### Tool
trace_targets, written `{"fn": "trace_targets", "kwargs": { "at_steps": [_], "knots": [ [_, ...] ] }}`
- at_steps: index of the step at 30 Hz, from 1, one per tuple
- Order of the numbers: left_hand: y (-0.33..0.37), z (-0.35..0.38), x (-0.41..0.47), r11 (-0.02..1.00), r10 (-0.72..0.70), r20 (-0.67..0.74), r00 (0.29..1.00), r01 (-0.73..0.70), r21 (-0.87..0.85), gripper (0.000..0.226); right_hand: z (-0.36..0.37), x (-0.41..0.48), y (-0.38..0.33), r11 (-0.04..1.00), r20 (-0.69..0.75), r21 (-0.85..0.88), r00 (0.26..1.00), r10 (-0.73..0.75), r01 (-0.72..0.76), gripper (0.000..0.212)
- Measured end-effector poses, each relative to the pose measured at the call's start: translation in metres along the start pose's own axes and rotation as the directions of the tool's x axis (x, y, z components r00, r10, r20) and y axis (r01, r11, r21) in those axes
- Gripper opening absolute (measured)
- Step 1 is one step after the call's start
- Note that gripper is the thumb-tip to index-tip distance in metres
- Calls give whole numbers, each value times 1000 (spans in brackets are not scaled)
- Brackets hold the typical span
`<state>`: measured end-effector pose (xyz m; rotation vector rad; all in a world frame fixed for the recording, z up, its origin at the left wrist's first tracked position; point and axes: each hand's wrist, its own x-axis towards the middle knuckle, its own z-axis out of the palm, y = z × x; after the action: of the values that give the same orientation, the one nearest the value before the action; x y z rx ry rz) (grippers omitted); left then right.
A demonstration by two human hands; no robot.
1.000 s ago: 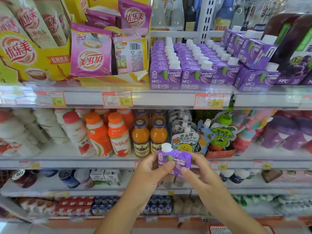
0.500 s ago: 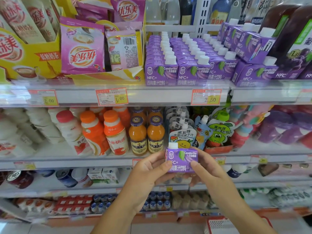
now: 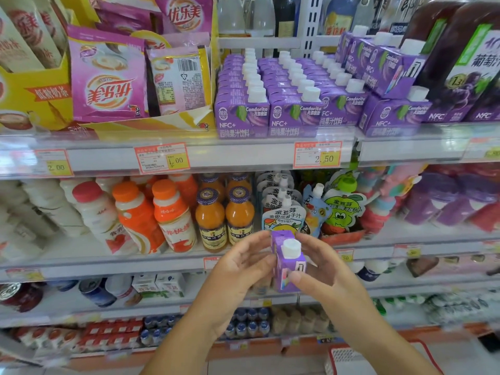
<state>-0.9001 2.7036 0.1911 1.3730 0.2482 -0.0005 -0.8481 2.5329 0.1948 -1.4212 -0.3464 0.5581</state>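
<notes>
Blurry store shelves (image 3: 108, 155), left hand (image 3: 235, 277), right hand (image 3: 324, 280) partly covering carton (image 3: 286, 274)

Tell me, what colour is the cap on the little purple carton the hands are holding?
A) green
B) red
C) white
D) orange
C: the purple carton, held between the left hand and the right hand, has a white cap on top, facing the camera.
</notes>
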Motion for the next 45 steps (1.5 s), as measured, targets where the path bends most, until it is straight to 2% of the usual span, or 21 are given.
{"fn": "trace_targets", "kwargs": {
  "at_steps": [3, 5, 9, 14, 18, 21, 29, 34, 39, 42, 45],
  "knots": [
    [3, 1, 1, 999, -34, 72, 997, 33, 17, 45, -4, 0, 3, 985, 50, 169, 998, 33, -41, 55],
    [2, 4, 1, 1000, -14, 54, 998, 15, -14, 40, -5, 1, 4, 971, 58, 232, 997, 43, -55, 48],
    [-1, 6, 3, 999, 35, -12, 999, -35, -30, 46, -7, 0, 2, 999, 29, 45, 1000, -1, -1, 47],
    [1, 1, 3, 997, 68, 26, 997, -69, 27, 45, -18, 4, 0, 998, -72, -15, 996, -58, 57, 44],
    [3, 0, 3, 982, 138, 55, 989, -144, 124, 43, -26, 5, 3, 990, -39, -83, 993, -116, 112, 38],
    [3, 0, 3, 974, 173, 61, 983, -180, 136, 42, -29, 5, 5, 982, -15, -125, 989, -145, 142, 38],
    [-1, -1, 6, 967, 168, 63, 984, -177, 184, 40, -31, 3, -2, 979, -29, -178, 994, -106, 99, 37],
    [0, 5, 8, 963, 137, 79, 987, -151, 224, 38, -33, 2, -15, 993, -53, -95, 996, -75, 69, 37],
    [8, 9, 13, 950, 108, 133, 985, -142, 278, 54, -38, 5, -24, 996, -87, -87, 996, -37, 29, 33],
    [13, 10, 16, 926, 164, 116, 980, -193, 323, 55, -44, 6, -40, 989, -63, -140, 997, -52, 43, 32],
    [26, 15, 21, 900, 254, 104, 962, -274, 339, 49, -52, 9, -68, 955, -21, -282, 994, -104, 94, 33]
  ]
}}
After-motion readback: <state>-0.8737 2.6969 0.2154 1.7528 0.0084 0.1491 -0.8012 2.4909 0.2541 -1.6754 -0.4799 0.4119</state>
